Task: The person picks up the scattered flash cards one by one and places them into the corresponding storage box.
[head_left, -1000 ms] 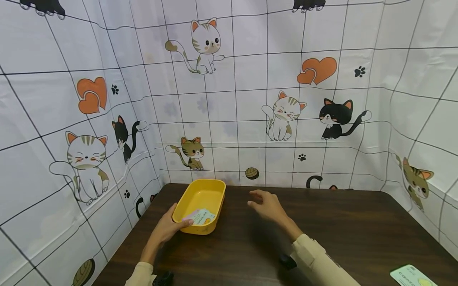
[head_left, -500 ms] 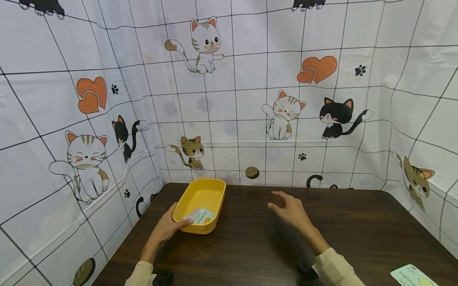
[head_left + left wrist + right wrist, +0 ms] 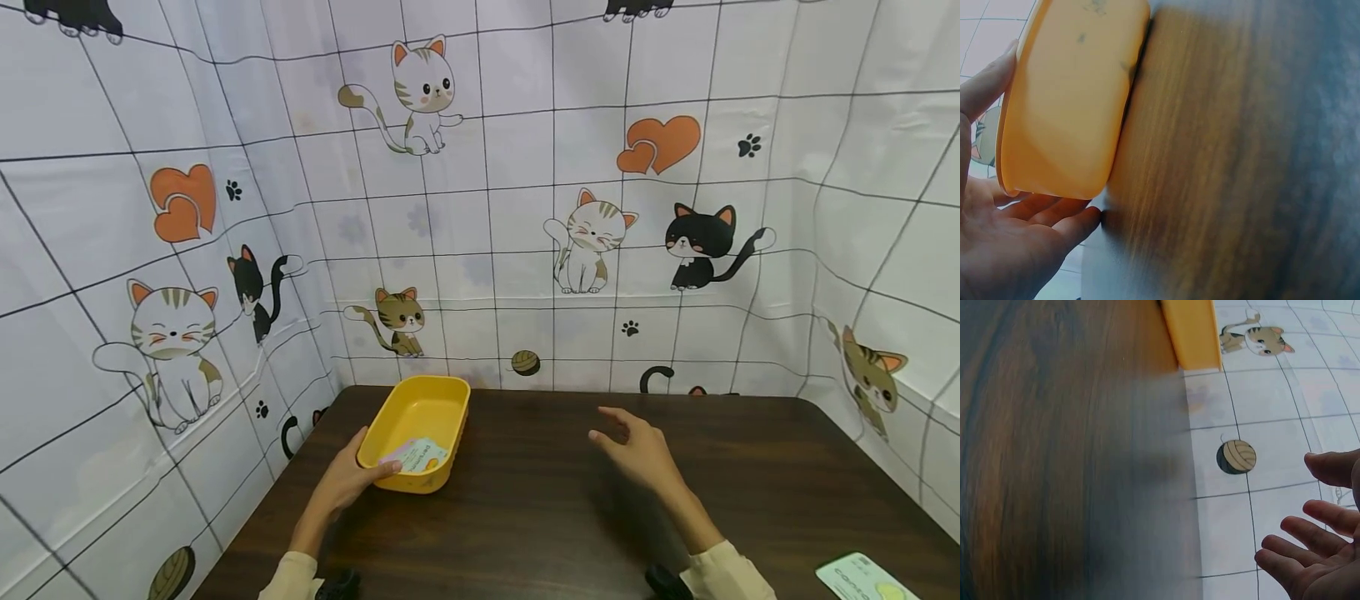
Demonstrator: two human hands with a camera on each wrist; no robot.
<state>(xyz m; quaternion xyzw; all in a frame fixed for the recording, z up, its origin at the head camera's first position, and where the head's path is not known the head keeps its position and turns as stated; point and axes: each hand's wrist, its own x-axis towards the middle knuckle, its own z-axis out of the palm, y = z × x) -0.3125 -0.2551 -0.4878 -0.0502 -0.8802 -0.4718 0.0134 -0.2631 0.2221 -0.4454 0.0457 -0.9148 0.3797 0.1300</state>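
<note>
My left hand [image 3: 347,482] holds the near left corner of a yellow plastic basket [image 3: 420,404], its thumb over the front rim and its fingers along the left side. In the left wrist view the basket's outer wall [image 3: 1072,94] stands close beside the palm. Inside, at the near end, lies a pale printed card [image 3: 414,455] with lettering and an orange fruit picture. To the right of the basket my right hand [image 3: 641,450] hovers over the table, fingers loosely bent and apart, with nothing in it.
Another card, pale green with a yellowish fruit picture [image 3: 862,577], lies at the table's lower right. The dark wooden table [image 3: 525,517] meets a white cat-print curtain [image 3: 480,250] at the back and both sides.
The right hand has moved rightward, away from the basket. My left hand and the basket have stayed in place, and the head view has shifted slightly.
</note>
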